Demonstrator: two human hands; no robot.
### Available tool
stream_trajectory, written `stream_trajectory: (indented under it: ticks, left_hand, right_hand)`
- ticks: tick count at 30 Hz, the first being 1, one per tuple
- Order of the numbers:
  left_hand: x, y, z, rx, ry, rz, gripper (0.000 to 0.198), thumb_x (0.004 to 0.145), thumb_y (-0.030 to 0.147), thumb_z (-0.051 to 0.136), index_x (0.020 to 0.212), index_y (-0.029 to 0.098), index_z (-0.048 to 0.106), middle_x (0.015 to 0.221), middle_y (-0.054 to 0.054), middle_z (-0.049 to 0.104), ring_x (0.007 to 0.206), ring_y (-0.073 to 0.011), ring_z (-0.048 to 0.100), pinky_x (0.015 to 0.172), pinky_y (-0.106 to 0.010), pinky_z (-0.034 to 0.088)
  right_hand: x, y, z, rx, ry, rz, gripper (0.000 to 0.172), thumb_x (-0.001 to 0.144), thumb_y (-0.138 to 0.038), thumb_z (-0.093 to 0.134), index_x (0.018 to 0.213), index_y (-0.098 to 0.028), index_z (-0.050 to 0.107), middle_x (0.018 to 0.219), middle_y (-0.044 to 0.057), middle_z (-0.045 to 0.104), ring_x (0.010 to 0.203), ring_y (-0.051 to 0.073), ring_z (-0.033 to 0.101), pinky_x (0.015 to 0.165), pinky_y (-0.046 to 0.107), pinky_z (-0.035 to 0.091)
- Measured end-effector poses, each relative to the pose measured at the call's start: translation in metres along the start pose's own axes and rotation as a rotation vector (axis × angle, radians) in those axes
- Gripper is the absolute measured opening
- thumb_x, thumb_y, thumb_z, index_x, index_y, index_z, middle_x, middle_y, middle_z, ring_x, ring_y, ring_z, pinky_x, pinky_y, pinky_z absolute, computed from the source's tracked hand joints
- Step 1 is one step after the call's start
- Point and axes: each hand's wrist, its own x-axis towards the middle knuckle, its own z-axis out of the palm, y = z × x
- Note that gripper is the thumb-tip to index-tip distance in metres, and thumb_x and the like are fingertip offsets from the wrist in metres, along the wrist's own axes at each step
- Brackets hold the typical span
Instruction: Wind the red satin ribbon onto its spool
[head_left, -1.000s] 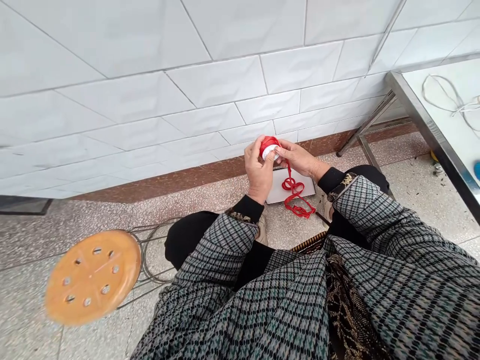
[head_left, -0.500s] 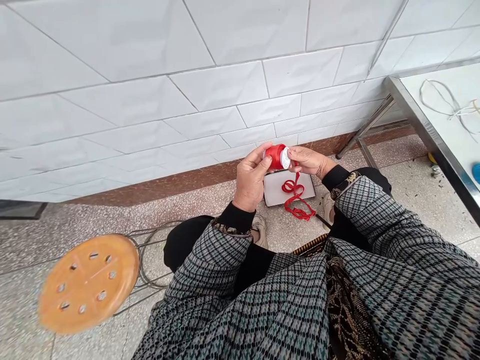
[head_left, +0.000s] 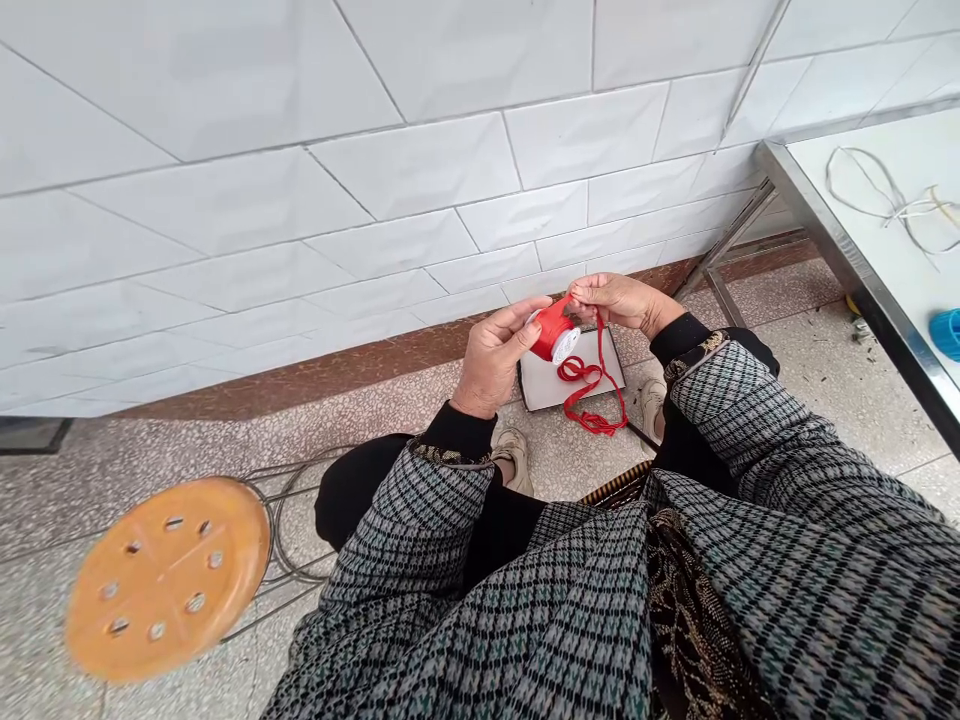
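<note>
My left hand (head_left: 495,355) grips a red spool of ribbon (head_left: 556,331) with a white end, held in front of me above the floor. My right hand (head_left: 616,300) pinches the red ribbon at the top of the spool. A loose length of red ribbon (head_left: 592,395) hangs down from there in loops and bunches over a white box (head_left: 541,387) lying on the floor by the wall.
An orange round stool (head_left: 166,575) with a wire frame stands at my left. A steel-edged table (head_left: 862,265) with white cords (head_left: 885,195) and a blue object (head_left: 947,332) is at my right. A white tiled wall is ahead.
The spool has turned in my left hand so its white end faces down and toward me. My right hand has moved up to the top of the spool, drawing ribbon.
</note>
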Motion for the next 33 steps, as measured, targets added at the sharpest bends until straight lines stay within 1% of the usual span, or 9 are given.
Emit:
stream_trajectory:
  ticks: [2, 5, 9, 12, 17, 20, 23, 27, 33]
  left_hand:
    - [-0.001, -0.002, -0.002, 0.040, -0.017, 0.015, 0.034, 0.081, 0.039, 0.088, 0.113, 0.026, 0.085, 0.110, -0.006, 0.085, 0.095, -0.0190, 0.077, 0.086, -0.032, 0.060]
    - [-0.002, -0.002, -0.004, 0.093, -0.016, 0.021, 0.037, 0.080, 0.041, 0.088, 0.113, 0.025, 0.085, 0.106, -0.007, 0.085, 0.095, -0.0209, 0.078, 0.088, -0.034, 0.061]
    - [0.000, 0.003, -0.004, 0.116, 0.030, -0.005, 0.037, 0.078, 0.042, 0.087, 0.109, 0.022, 0.086, 0.101, -0.008, 0.085, 0.091, -0.0213, 0.078, 0.083, -0.034, 0.062]
    - [0.003, 0.007, -0.004, 0.103, 0.051, -0.024, 0.034, 0.077, 0.039, 0.087, 0.106, 0.022, 0.086, 0.101, -0.007, 0.085, 0.089, -0.0198, 0.077, 0.082, -0.033, 0.062]
    - [0.007, 0.015, -0.010, 0.073, 0.008, -0.104, 0.023, 0.078, 0.033, 0.086, 0.098, 0.023, 0.087, 0.098, -0.005, 0.085, 0.085, -0.0162, 0.076, 0.079, -0.028, 0.060]
    - [0.008, 0.020, -0.017, 0.089, -0.013, -0.143, 0.022, 0.077, 0.032, 0.086, 0.096, 0.022, 0.087, 0.095, -0.006, 0.085, 0.080, -0.0153, 0.074, 0.076, -0.028, 0.059]
    - [0.009, 0.024, -0.024, 0.138, -0.036, -0.157, 0.024, 0.075, 0.033, 0.087, 0.095, 0.021, 0.086, 0.094, -0.006, 0.084, 0.078, -0.0156, 0.073, 0.074, -0.029, 0.059]
    - [0.009, 0.027, -0.030, 0.210, -0.091, -0.181, 0.026, 0.077, 0.035, 0.086, 0.099, 0.021, 0.086, 0.095, -0.006, 0.084, 0.077, -0.0149, 0.072, 0.073, -0.028, 0.059]
    - [0.009, 0.023, -0.030, 0.272, -0.156, -0.186, 0.030, 0.078, 0.039, 0.085, 0.102, 0.022, 0.085, 0.089, -0.005, 0.081, 0.071, -0.0151, 0.071, 0.066, -0.031, 0.059]
  right_hand:
    - [0.004, 0.004, 0.002, -0.087, 0.084, 0.027, 0.051, 0.077, -0.053, 0.092, 0.072, -0.013, 0.062, 0.067, -0.003, 0.059, 0.055, 0.004, 0.040, 0.052, 0.018, 0.034]
    - [0.008, 0.009, 0.004, -0.347, 0.273, 0.059, 0.028, 0.095, -0.029, 0.073, 0.074, -0.013, 0.065, 0.065, -0.002, 0.059, 0.056, 0.006, 0.041, 0.054, 0.019, 0.032]
    - [0.005, 0.009, 0.010, -0.520, 0.369, -0.107, 0.011, 0.090, -0.009, 0.061, 0.092, -0.013, 0.071, 0.068, -0.005, 0.057, 0.061, 0.008, 0.044, 0.059, 0.020, 0.035]
    - [-0.002, 0.006, 0.018, -0.485, 0.261, -0.148, 0.024, 0.084, -0.007, 0.063, 0.105, -0.016, 0.066, 0.066, -0.008, 0.053, 0.055, 0.007, 0.041, 0.054, 0.019, 0.034]
    - [-0.007, 0.008, 0.031, -0.243, -0.012, 0.064, 0.027, 0.084, -0.012, 0.068, 0.107, -0.020, 0.055, 0.086, -0.004, 0.068, 0.054, 0.007, 0.057, 0.048, 0.019, 0.044]
    - [-0.005, 0.010, 0.030, -0.199, -0.023, 0.099, 0.023, 0.087, -0.015, 0.073, 0.101, -0.020, 0.055, 0.075, -0.005, 0.065, 0.055, 0.008, 0.060, 0.046, 0.017, 0.043]
    - [-0.004, 0.011, 0.024, -0.188, -0.018, 0.038, 0.021, 0.091, -0.021, 0.077, 0.092, -0.018, 0.057, 0.064, -0.007, 0.059, 0.048, 0.004, 0.050, 0.044, 0.014, 0.036]
    - [-0.005, 0.009, 0.019, -0.158, -0.037, 0.012, 0.028, 0.100, -0.036, 0.074, 0.086, -0.015, 0.059, 0.071, -0.005, 0.063, 0.043, 0.001, 0.040, 0.040, 0.015, 0.026]
    - [-0.005, 0.006, 0.023, -0.267, 0.066, 0.257, 0.032, 0.109, -0.027, 0.058, 0.079, -0.016, 0.059, 0.069, -0.003, 0.063, 0.036, 0.002, 0.036, 0.035, 0.019, 0.022]
